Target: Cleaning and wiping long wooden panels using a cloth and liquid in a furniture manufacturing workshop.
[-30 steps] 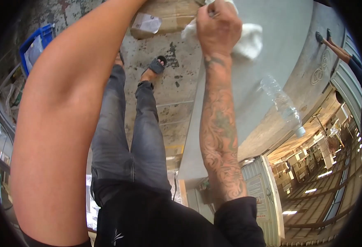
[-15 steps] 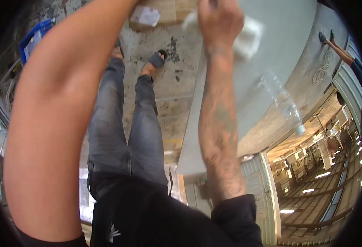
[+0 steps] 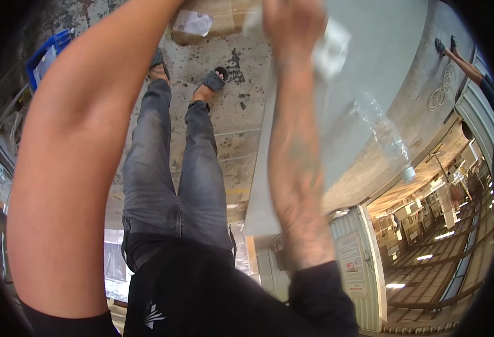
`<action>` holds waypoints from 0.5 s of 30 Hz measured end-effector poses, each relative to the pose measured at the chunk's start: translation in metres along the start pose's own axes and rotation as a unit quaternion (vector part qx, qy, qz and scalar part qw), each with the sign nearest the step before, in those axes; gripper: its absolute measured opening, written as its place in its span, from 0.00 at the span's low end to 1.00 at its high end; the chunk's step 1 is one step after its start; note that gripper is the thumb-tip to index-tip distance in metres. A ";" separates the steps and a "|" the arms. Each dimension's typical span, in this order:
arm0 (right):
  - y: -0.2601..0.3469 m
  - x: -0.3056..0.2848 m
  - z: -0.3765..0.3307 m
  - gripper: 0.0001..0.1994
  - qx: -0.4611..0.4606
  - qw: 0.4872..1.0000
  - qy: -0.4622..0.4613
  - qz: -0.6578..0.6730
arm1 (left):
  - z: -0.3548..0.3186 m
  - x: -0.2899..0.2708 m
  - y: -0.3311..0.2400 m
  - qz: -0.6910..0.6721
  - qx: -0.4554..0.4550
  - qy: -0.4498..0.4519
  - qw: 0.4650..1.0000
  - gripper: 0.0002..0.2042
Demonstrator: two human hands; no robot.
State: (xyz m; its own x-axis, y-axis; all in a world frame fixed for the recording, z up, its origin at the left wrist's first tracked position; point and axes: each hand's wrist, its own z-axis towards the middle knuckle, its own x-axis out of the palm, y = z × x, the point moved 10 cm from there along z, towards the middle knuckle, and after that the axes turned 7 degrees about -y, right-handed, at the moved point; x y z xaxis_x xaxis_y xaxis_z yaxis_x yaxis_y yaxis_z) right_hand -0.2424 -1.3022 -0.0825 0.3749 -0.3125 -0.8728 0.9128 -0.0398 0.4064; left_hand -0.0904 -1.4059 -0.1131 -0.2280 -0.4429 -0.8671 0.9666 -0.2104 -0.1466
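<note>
My right hand (image 3: 294, 23) is at the top edge, over the near-left side of a pale grey tabletop (image 3: 365, 62). It is blurred and its fingers look curled in; what they hold is hidden. A crumpled white, cloth-like or film-like piece (image 3: 332, 49) shows just right of it, and a paler bit shows on its left. Whether the hand grips this piece I cannot make out. My left arm rises along the left side, and its hand lies beyond the upper edge. A clear plastic bottle (image 3: 383, 132) lies on its side to the right, apart from both hands.
A cardboard box (image 3: 216, 21) with a white label stands at the top, left of the table. A blue crate (image 3: 47, 53) is at far left. My sandalled feet are on a stained concrete floor (image 3: 238, 115). Another person's legs (image 3: 463, 62) and a coiled cord (image 3: 442, 90) appear far right.
My right hand has shifted slightly left and up, toward the top edge. The view has moved a little too; the bottle still lies on the table.
</note>
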 end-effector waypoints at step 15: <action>-0.020 -0.059 -0.196 0.09 0.012 1.000 0.027 0.002 | -0.001 0.006 -0.001 -0.003 -0.014 0.032 0.999 0.22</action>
State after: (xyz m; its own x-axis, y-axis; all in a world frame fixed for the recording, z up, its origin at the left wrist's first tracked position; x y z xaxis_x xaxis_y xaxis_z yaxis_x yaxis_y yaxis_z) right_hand -0.2505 -1.0967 -0.0924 0.3867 -0.2608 -0.8846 0.9076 -0.0623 0.4152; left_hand -0.0927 -1.4075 -0.1190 -0.2269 -0.3852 -0.8945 0.9682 -0.1889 -0.1642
